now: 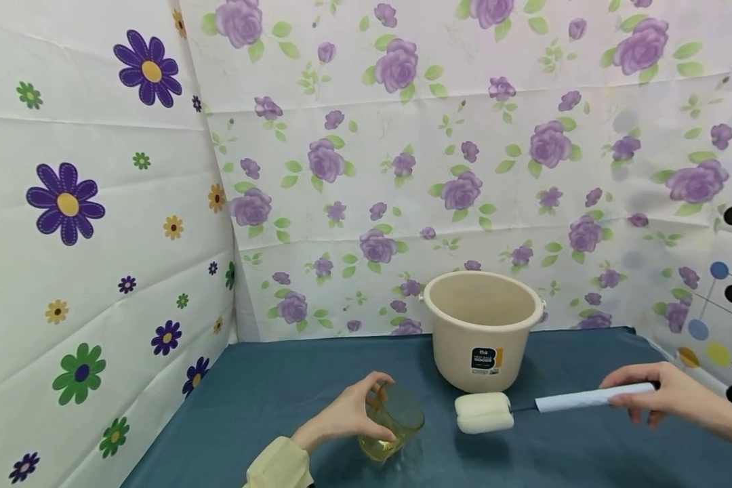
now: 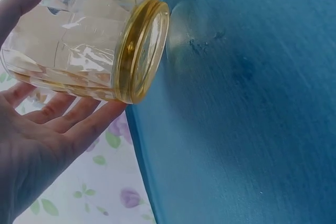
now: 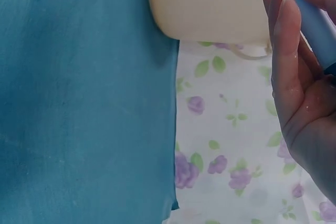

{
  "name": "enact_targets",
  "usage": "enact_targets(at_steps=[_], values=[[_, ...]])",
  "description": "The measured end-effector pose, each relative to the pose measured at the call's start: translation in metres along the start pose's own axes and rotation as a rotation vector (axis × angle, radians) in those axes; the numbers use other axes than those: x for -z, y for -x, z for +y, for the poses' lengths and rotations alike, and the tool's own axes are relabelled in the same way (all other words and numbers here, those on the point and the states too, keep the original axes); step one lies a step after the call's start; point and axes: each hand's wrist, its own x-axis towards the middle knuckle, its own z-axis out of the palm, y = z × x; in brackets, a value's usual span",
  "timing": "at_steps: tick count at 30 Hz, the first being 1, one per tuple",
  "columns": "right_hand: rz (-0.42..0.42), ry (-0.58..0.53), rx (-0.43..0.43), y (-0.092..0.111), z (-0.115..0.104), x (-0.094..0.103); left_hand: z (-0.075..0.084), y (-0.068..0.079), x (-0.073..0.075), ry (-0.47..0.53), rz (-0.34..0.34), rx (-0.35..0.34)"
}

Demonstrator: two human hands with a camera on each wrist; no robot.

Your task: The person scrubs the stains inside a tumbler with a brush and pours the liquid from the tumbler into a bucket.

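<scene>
head view: the left hand (image 1: 350,413) is partly open, thumb and fingers curved round the wall of the glass (image 1: 399,410). the glass leans, mouth up and toward the person's right. the right hand (image 1: 671,393) pinches the far end of the brush (image 1: 555,404) by its pale handle (image 1: 598,397). the brush's long axis runs nearly level, from right hand toward glass. its sponge (image 1: 484,413) lies just right of the glass mouth, not touching, and nearer the left hand than the right. the bucket (image 1: 476,359) stands upright behind the sponge, on the cloth (image 1: 323,366).

left wrist view: this alone shows the amber ring (image 2: 128,51) round the glass base and the dark spots (image 2: 198,45) on the cloth beside it. whether the base touches the cloth cannot be told.

right wrist view: the handle passes between thumb and fingers, its dark end (image 3: 331,69) by the palm. the sponge and glass are outside this view.
</scene>
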Motion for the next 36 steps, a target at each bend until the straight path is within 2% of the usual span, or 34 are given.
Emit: enact_targets(at_steps=[6, 15, 22, 36], values=[[0.036, 0.007, 0.034, -0.004, -0.006, -0.002, -0.001, -0.005, -0.003, -0.040, 0.019, 0.016], [-0.033, -0.063, 0.140, -0.018, -0.022, -0.011, 0.001, -0.015, -0.006, -0.078, 0.013, 0.007], [-0.076, -0.066, 0.220, -0.030, -0.032, -0.018, 0.005, -0.017, -0.005, -0.111, 0.029, 0.000], [-0.090, -0.046, 0.248, -0.048, -0.034, -0.035, 0.006, -0.017, -0.009, -0.103, 0.019, -0.017]])
